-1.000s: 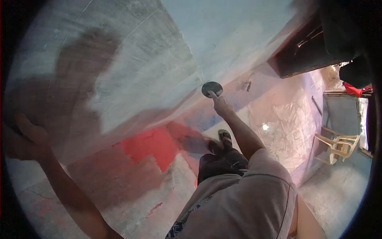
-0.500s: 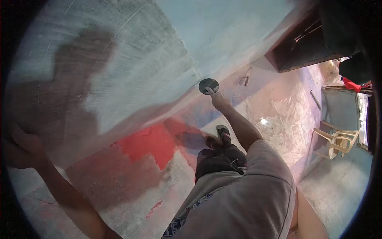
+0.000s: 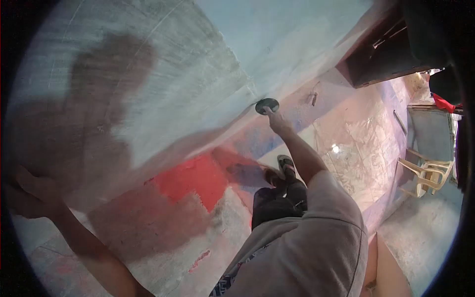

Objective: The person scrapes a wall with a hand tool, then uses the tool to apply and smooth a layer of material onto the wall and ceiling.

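My right hand point(image 3: 278, 122) reaches down and forward and grips a small dark round disc point(image 3: 266, 105), pressed against the lower part of a pale grey-blue plastered wall point(image 3: 188, 74). At the far left my left hand point(image 3: 29, 195) rests flat on the same wall with its fingers together and nothing in it. A dark shadow of my body falls across the wall between the two hands.
The floor point(image 3: 208, 218) is patchy, with a red painted area point(image 3: 195, 178). My foot in a sandal point(image 3: 286, 166) stands below the disc. A pale plastic chair point(image 3: 423, 175) stands at the right, near a dark doorway point(image 3: 381, 54) and shiny plastic sheeting point(image 3: 356, 143).
My right hand has slid the disc a little to the right along the wall's lower part. The view has shifted slightly. My left hand stays on the wall.
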